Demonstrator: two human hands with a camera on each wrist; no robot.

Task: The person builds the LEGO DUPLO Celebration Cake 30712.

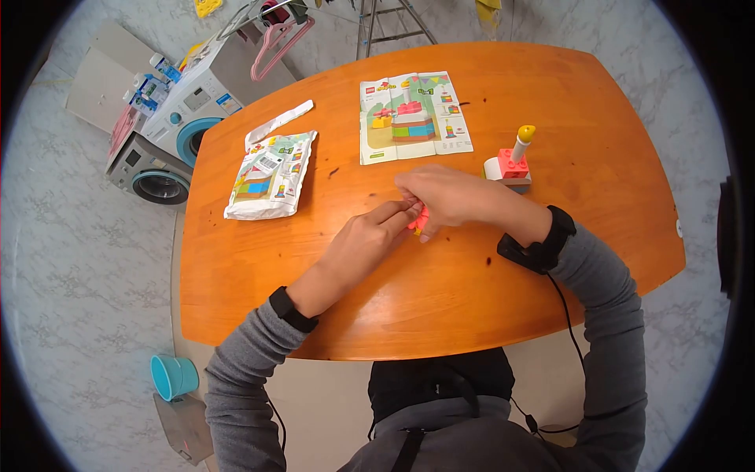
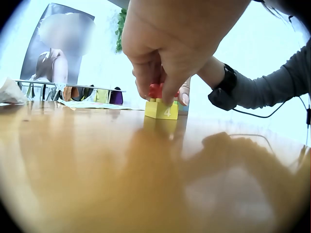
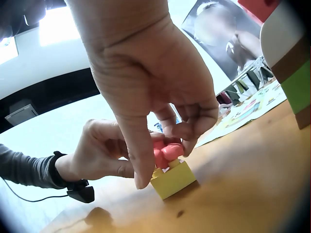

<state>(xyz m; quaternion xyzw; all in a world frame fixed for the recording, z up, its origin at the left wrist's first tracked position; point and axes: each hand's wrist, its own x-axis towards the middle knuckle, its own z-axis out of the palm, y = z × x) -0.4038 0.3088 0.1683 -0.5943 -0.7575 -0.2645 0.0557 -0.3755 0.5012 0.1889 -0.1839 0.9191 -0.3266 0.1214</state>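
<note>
A yellow toy brick (image 2: 158,110) marked with a 4 sits on the tabletop, between both hands. On its studs is a pink piece with rounded lobes (image 3: 168,154), partly covered by fingers. My left hand (image 1: 358,242) pinches this pink piece from above with thumb and fingers. From the other side my right hand (image 1: 448,195) holds it too, thumb at the near side and fingers curled behind. To the right stands a brick cake slice (image 1: 515,167) topped by a white candle (image 1: 520,147) with a yellow flame.
An unfolded instruction leaflet (image 1: 415,118) lies at the back of the wooden table (image 1: 346,315). A printed white packet (image 1: 271,177) rests on the left, with a torn white strip (image 1: 279,124) behind it. A cable (image 1: 568,315) runs down from the right wrist camera.
</note>
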